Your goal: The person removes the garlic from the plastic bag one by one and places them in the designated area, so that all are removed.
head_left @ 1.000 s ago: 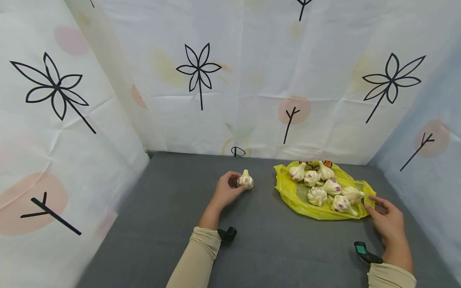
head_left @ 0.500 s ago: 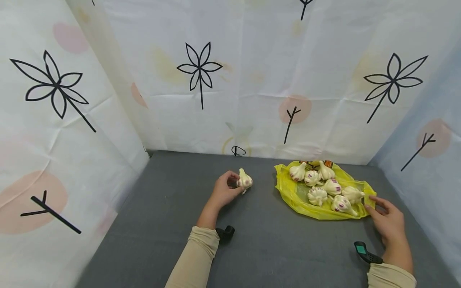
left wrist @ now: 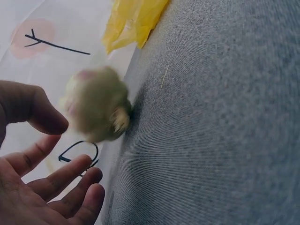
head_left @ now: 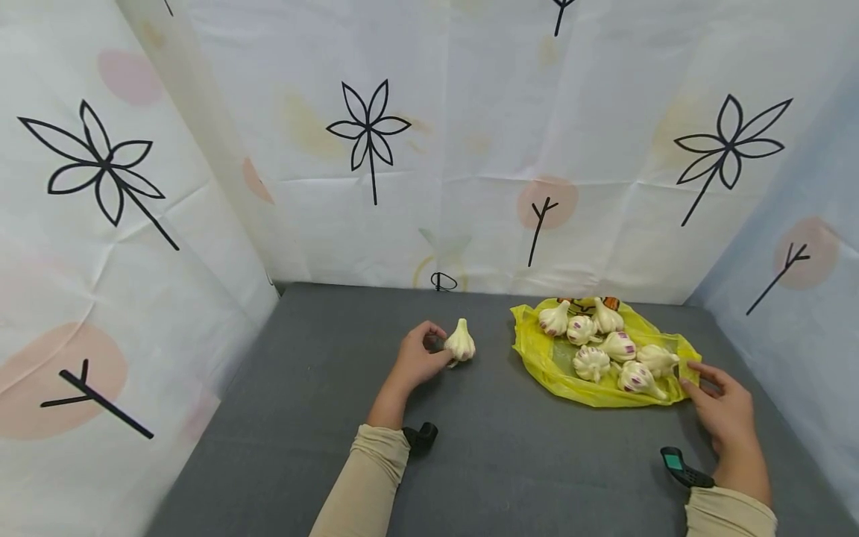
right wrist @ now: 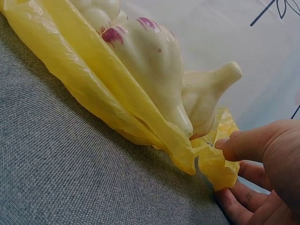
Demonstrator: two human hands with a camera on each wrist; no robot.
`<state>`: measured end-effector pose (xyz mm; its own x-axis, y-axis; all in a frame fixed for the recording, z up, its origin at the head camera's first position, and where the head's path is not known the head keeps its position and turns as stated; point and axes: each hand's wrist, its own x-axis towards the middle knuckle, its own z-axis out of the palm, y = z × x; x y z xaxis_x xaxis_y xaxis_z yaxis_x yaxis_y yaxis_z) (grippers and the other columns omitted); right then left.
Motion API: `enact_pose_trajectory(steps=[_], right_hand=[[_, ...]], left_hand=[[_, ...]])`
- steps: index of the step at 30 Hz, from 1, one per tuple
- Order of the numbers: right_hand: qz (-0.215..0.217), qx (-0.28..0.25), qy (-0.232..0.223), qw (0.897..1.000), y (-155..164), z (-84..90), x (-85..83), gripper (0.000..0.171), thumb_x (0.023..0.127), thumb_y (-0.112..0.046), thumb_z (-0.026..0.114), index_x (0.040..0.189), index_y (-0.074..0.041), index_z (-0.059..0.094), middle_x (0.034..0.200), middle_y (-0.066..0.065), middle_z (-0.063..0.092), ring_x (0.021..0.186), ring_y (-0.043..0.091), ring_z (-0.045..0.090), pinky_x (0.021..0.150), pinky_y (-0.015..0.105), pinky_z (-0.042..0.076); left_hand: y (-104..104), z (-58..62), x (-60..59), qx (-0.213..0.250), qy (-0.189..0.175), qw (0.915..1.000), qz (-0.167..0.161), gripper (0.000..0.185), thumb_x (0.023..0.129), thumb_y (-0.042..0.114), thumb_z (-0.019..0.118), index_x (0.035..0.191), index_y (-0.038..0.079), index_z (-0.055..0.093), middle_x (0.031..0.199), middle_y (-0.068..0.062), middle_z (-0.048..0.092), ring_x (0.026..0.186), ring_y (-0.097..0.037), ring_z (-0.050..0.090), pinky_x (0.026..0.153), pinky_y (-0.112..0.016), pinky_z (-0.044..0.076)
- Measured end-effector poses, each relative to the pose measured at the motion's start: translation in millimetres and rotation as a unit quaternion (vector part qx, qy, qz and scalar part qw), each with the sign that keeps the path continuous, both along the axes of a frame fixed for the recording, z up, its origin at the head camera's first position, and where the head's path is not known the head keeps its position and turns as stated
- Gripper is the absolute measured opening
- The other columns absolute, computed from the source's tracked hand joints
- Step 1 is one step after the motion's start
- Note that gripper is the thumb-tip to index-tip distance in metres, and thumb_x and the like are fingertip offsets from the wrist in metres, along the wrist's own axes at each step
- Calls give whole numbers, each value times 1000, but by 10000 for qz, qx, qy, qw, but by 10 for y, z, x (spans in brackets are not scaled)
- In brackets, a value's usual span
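Note:
A lone garlic bulb (head_left: 460, 344) stands stem-up on the grey table (head_left: 322, 388), just off the fingertips of my left hand (head_left: 436, 350). In the left wrist view the bulb (left wrist: 96, 110) is blurred and sits clear of my spread fingers (left wrist: 70, 171) and thumb, so nothing is held. To the right lies a yellow plastic bag (head_left: 550, 369) with several garlic bulbs (head_left: 590, 364) on it. My right hand (head_left: 694, 380) is at its near right corner. The right wrist view shows my thumb (right wrist: 248, 140) and fingers pinching the bag's edge (right wrist: 213, 166), beside a large bulb (right wrist: 150, 61).
Patterned cloth walls (head_left: 403, 171) close the table in at the back, left and right. A black wrist mount (head_left: 421, 435) sits on my left forearm and another with a green screen (head_left: 683, 470) on my right. Bare grey surface lies between the two hands.
My left hand has let go of the single garlic bulb, which now stands upright on the table. The right hand has stayed at the bag's corner.

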<state>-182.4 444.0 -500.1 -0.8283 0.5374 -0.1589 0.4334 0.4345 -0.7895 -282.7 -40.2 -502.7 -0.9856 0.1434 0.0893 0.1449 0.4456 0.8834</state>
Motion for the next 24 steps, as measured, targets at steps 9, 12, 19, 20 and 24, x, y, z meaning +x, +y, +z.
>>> enact_pose_trajectory(steps=[9, 12, 19, 20, 24], right_hand=[[6, 192, -48, 9998, 17, -16, -16, 57, 98, -46, 52, 151, -24, 41, 158, 19, 30, 138, 43, 39, 90, 40, 49], [11, 174, -27, 9998, 18, -11, -18, 57, 99, -45, 52, 151, -24, 42, 158, 20, 29, 139, 43, 39, 91, 41, 48], [2, 164, -35, 9999, 25, -26, -16, 56, 99, -43, 52, 151, -22, 42, 161, 16, 25, 140, 42, 37, 94, 42, 49], [-5, 145, -42, 9999, 26, -28, -16, 56, 99, -43, 52, 151, -23, 42, 161, 15, 24, 140, 42, 37, 96, 44, 48], [-42, 90, -35, 9999, 29, -31, -26, 56, 99, -43, 52, 151, -23, 42, 162, 13, 22, 142, 41, 35, 104, 52, 44]], left_hand=[[80, 33, 50, -90, -129, 9992, -379, 62, 81, 47, 78, 129, 15, 56, 133, -3, 56, 125, -28, 55, 95, -48, 50], [112, 29, 58, -163, -63, 9972, -731, 66, 79, 47, 80, 133, 17, 55, 135, -4, 57, 124, -27, 56, 94, -48, 51], [149, -14, 52, -187, 158, 9937, -1096, 45, 82, 31, 81, 121, 20, 63, 122, -1, 63, 112, -23, 61, 91, -42, 53], [150, -18, 53, -212, 186, 9936, -1095, 43, 82, 29, 81, 120, 20, 63, 120, -1, 63, 111, -23, 62, 91, -42, 53], [152, -19, 58, -234, 207, 9932, -1121, 43, 83, 28, 80, 121, 19, 63, 120, -2, 63, 111, -23, 62, 91, -41, 53]])
